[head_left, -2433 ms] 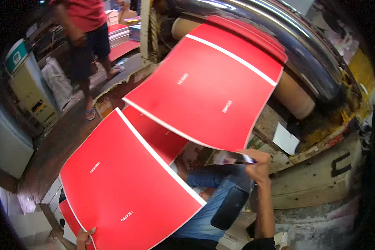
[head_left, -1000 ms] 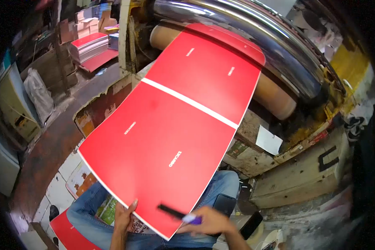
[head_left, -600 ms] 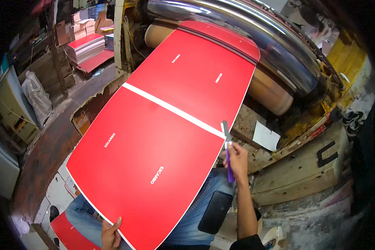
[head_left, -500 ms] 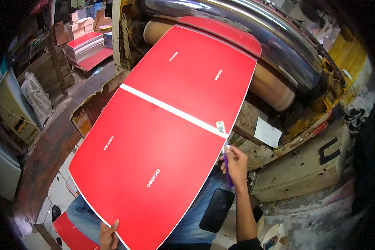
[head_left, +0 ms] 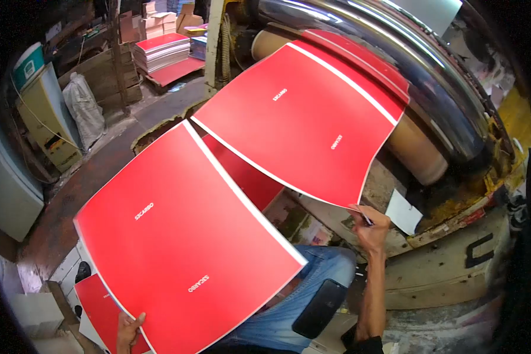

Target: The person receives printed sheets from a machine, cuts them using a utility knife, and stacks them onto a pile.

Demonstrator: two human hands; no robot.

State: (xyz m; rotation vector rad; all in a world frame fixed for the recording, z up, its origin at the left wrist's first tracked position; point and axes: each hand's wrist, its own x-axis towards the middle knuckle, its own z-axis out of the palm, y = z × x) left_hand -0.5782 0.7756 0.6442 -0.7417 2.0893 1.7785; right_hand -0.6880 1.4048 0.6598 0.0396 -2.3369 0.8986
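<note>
My left hand (head_left: 128,333) grips the lower left edge of the near red printed sheet (head_left: 177,236), thumb on top. This sheet has white lettering and a white border, and its far edge is apart from the far red sheet (head_left: 312,118). My right hand (head_left: 373,227) pinches the near right corner of that far sheet. A small dark tool (head_left: 367,220) pokes out among the right fingers, mostly hidden. The far sheet runs up to another red sheet (head_left: 360,59) at the metal roller (head_left: 383,53).
A black phone (head_left: 320,308) lies on my jeans-covered leg. Another red sheet (head_left: 97,307) is low at left. A stack of sheets (head_left: 164,56) stands back left. Below the metal roller is a brown roller (head_left: 422,153), with a white paper (head_left: 403,212) nearby.
The two red sheets, joined along a white strip before, have come apart. My left hand moved the near sheet down and left. My right hand, earlier holding a purple tool, now pinches the far sheet's corner.
</note>
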